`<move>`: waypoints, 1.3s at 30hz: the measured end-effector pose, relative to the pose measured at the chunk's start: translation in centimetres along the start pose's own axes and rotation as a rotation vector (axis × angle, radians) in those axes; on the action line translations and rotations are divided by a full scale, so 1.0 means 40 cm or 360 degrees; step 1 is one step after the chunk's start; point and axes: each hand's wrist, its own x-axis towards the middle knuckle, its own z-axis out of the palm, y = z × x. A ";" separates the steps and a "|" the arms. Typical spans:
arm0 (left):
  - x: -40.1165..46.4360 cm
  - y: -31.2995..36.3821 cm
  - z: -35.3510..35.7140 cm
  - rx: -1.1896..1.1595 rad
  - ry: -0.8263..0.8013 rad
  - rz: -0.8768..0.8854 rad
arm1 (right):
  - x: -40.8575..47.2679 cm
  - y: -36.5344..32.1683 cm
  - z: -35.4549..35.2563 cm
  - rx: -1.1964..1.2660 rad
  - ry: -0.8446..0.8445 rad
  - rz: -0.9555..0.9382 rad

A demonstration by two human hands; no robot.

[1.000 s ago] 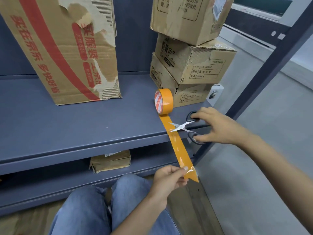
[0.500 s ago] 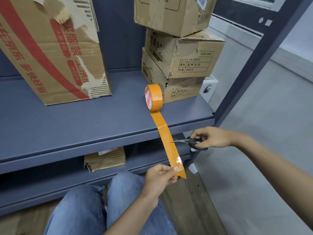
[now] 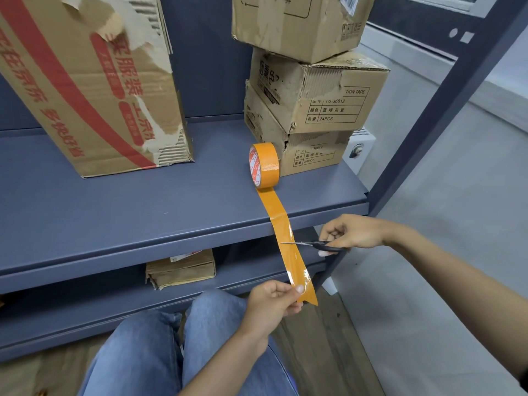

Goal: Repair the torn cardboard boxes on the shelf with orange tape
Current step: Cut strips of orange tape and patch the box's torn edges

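Four cardboard boxes on the shelf: one large (image 3: 85,90) at upper left, three stacked (image 3: 297,21) (image 3: 317,92) (image 3: 308,152) at upper centre. One tape roll (image 3: 264,164), one pair of scissors (image 3: 311,244), two hands (image 3: 271,304) (image 3: 354,231).

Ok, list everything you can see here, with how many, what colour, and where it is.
Tape roll: one, orange, upright on the shelf beside the stacked boxes.
Tape strip: one, orange, running from the roll over the shelf edge.
Scissors: one, black handles, blades at the strip.
Large box: one, brown with red print, torn, shelf left.
Stacked boxes: three, brown, torn, shelf right.
Flat package: one, brown, lower shelf.
Shelf: one, blue-grey.
Legs: blue jeans, bottom.
Left hand: pinches the strip's end.
Right hand: holds the scissors.
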 end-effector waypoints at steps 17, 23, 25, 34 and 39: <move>-0.015 0.017 -0.048 -0.0010 -0.0094 -0.0019 | -0.012 0.039 0.013 -0.0115 -0.0055 0.0064; -0.048 -0.005 -0.047 0.0090 -0.0249 -0.0067 | -0.066 0.027 0.005 -0.0020 0.0074 0.0062; -0.056 -0.008 -0.047 0.0046 -0.0230 -0.0036 | -0.086 0.014 -0.006 -0.0046 0.0153 0.0045; -0.084 0.129 -0.114 0.0029 -0.0085 0.0423 | -0.061 -0.199 -0.002 -0.0518 0.0697 -0.0145; -0.116 0.208 -0.187 -0.0100 0.0010 0.0623 | 0.035 -0.324 0.047 -0.0650 0.0724 -0.0192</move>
